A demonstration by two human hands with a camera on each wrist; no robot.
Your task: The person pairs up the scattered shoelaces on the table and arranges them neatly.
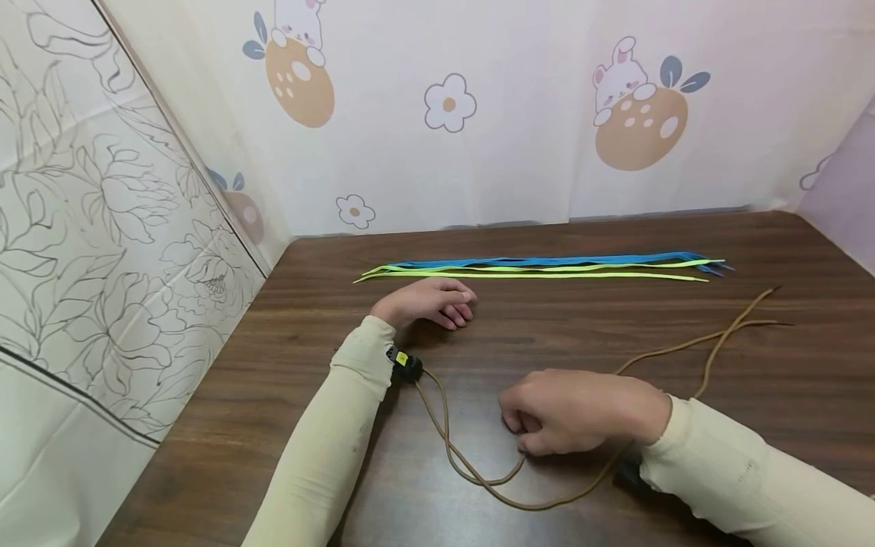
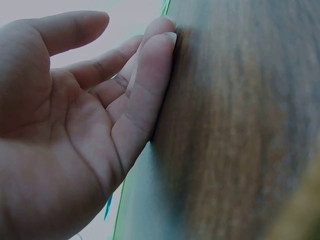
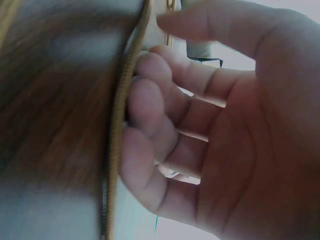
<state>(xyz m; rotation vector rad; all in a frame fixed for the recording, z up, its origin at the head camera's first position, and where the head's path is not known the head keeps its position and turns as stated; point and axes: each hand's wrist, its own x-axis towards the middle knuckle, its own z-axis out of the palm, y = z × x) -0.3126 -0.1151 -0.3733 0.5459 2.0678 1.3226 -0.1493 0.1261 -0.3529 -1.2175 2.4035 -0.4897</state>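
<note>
A brown round shoelace [image 1: 540,507] lies in a loose loop on the table between the two hands and passes under the right hand [image 1: 581,414]. That hand is low over the tabletop with its fingers bent; in the right wrist view the lace [image 3: 119,107] runs along the fingertips, and the thumb stands apart from the fingers [image 3: 142,150]. Nothing shows in its palm. The left hand [image 1: 431,300] rests on its little-finger side, fingers loosely bent and empty, just in front of a yellow-green lace [image 1: 533,275]. Blue laces [image 1: 547,260] lie straight beside it.
The dark wooden table [image 1: 287,425] ends at a patterned curtain [image 1: 513,167] at the back and a flower-line sheet [image 1: 102,228] on the left. The brown lace's two tips cross at the right. Wrist cameras [image 1: 408,368] sit under both cuffs.
</note>
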